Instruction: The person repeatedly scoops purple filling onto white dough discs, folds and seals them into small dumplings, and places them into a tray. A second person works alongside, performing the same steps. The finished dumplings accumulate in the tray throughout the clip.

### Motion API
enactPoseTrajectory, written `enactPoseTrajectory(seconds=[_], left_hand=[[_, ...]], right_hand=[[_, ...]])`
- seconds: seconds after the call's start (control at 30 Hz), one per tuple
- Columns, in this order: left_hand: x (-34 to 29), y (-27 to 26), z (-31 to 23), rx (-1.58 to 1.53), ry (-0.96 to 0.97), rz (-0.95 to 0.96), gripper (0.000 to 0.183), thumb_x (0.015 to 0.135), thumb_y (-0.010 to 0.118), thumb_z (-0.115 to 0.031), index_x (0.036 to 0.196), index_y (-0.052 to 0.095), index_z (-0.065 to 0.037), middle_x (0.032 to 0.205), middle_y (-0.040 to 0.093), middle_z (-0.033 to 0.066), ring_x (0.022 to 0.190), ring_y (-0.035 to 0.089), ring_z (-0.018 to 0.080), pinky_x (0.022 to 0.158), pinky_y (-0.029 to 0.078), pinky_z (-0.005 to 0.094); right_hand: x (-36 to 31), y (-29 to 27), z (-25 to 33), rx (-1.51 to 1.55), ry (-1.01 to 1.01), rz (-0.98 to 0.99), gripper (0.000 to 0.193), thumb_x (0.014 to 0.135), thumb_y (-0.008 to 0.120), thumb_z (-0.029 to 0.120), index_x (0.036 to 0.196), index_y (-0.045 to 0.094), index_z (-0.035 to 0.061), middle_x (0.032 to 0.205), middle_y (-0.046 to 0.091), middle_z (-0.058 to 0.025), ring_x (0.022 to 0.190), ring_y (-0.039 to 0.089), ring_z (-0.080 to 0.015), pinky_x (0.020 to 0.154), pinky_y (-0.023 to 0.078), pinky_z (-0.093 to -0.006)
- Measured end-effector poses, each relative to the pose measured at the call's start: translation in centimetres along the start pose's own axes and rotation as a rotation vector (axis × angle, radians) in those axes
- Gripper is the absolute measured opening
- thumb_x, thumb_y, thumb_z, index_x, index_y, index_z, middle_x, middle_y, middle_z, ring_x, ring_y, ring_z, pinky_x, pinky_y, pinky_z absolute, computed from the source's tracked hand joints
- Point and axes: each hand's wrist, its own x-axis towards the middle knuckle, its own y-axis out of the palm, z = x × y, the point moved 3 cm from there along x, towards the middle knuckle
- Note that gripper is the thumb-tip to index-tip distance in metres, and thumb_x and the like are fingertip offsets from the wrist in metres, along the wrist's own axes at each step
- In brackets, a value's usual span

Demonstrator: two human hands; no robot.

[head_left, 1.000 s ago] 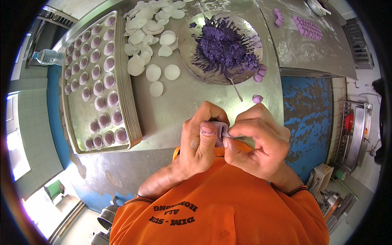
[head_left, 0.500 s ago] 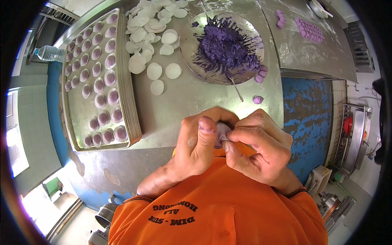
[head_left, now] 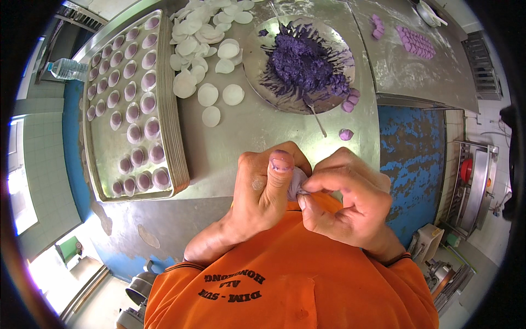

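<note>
A pale purple dough bun (head_left: 296,183) sits between my two hands, close to my body at the table's near edge. My left hand (head_left: 267,189) cups it, thumb raised, fingers curled behind and mostly hidden. With thumb and index finger, my right hand (head_left: 348,192) pinches the bun's gathered edge. A small purple dough piece (head_left: 346,134) lies on the metal table just beyond my right hand. Farther off, a wide round pan (head_left: 257,90) carries a mound of dark purple filling (head_left: 304,60), with a spoon (head_left: 316,118) leaning out over its near rim.
On the left, a stack of metal trays (head_left: 178,137) bears rows of purple buns in paper cups. White paper rounds (head_left: 192,33) lie scattered at the back. More dough pieces (head_left: 350,100) rest beside the pan, and others (head_left: 415,43) on the floured table at far right.
My right fingertips have shifted slightly along the bun's gathered edge. The left hand keeps its hold almost unchanged, and the things on the table stay put.
</note>
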Motion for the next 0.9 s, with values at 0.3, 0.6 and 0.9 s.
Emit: enactPoseTrajectory(seconds=[0.3, 0.6, 0.9], left_hand=[[0.2, -0.1, 0.3, -0.011, 0.031, 0.032, 0.068, 0.108, 0.029, -0.056, 0.097, 0.061, 0.004, 0.074, 0.060, 0.0049, 0.063, 0.050, 0.0096, 0.056, 0.039, 0.0250], [-0.1, 0.6, 0.6, -0.005, 0.058, -0.143, 0.072, 0.107, 0.027, -0.058, 0.093, 0.059, 0.004, 0.070, 0.059, 0.0055, 0.060, 0.050, 0.0093, 0.054, 0.038, 0.0251], [-0.6, 0.4, -0.4, 0.046, -0.248, 0.146, 0.099, 0.099, 0.005, -0.073, 0.081, 0.063, 0.005, 0.063, 0.055, 0.0046, 0.060, 0.048, 0.0119, 0.053, 0.036, 0.0262]], right_hand=[[-0.1, 0.1, -0.1, -0.039, 0.002, 0.009, 0.021, 0.074, 0.080, -0.001, 0.091, 0.067, 0.0022, 0.080, 0.065, -0.0080, 0.069, 0.065, -0.0191, 0.057, 0.051, -0.0300], [-0.4, 0.5, -0.4, 0.081, 0.099, 0.005, 0.016, 0.079, 0.079, -0.006, 0.090, 0.068, -0.0018, 0.083, 0.066, -0.0102, 0.067, 0.060, -0.0147, 0.056, 0.048, -0.0269], [-1.0, 0.3, 0.0, -0.261, -0.424, 0.096, 0.034, 0.072, 0.085, 0.002, 0.102, 0.068, -0.0001, 0.099, 0.065, -0.0096, 0.080, 0.061, -0.0222, 0.064, 0.050, -0.0313]])
